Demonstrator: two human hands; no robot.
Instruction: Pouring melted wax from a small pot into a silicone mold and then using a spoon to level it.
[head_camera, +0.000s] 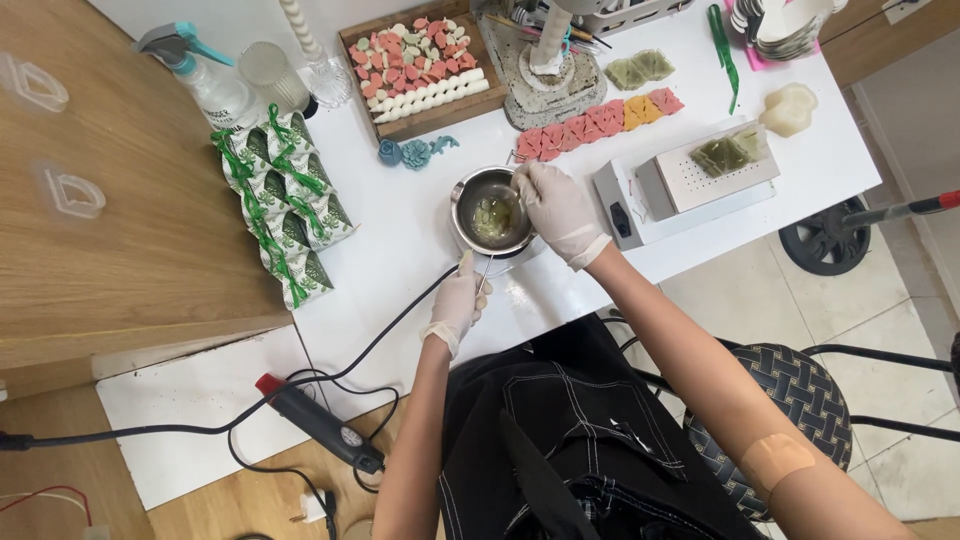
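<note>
On the white bench (420, 215) sits a small metal pot (490, 212). The left hand (457, 303) pinches its handle on the near side. The right hand (556, 212), fingers curled, rests on the pot's right rim.

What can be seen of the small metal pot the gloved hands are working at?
The small metal pot is round, shiny and steel-looking, standing upright on the white table near its front edge. It holds a pale yellow-green, glossy substance, apparently melted. A thin handle points toward the person; the gloved left hand grips it. The gloved right hand rests over the pot's right rim, fingers reaching toward the contents. What the pot stands on is mostly hidden; a black cable runs off from beneath it.
</note>
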